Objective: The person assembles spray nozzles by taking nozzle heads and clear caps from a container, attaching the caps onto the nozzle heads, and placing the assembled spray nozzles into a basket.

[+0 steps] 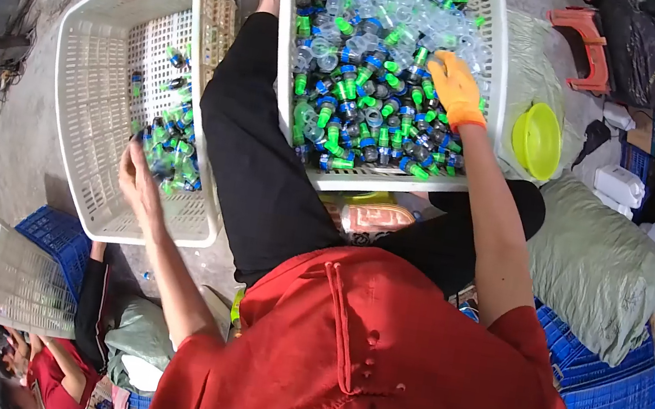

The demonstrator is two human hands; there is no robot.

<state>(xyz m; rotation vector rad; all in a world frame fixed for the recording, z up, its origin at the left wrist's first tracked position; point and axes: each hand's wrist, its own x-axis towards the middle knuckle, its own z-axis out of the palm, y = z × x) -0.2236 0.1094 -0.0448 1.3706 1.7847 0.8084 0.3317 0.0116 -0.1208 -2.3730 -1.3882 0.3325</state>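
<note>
My right hand, in an orange glove, rests on the pile in the white crate between my legs. Its fingers are slightly spread, beside a green-tipped piece. The pile holds many small plastic pieces with green tips, blue rings and dark or clear bodies, plus clear cup-like pieces. Bare, my left hand is over the near part of a second white crate, fingers stretched out. A small dark blurred spot shows at its fingertips. Similar pieces lie in that crate.
At right are a yellow-green basin, a red plastic stool, a stuffed pale green sack and blue crates. Another person sits at lower left, near a tilted white crate and a blue crate.
</note>
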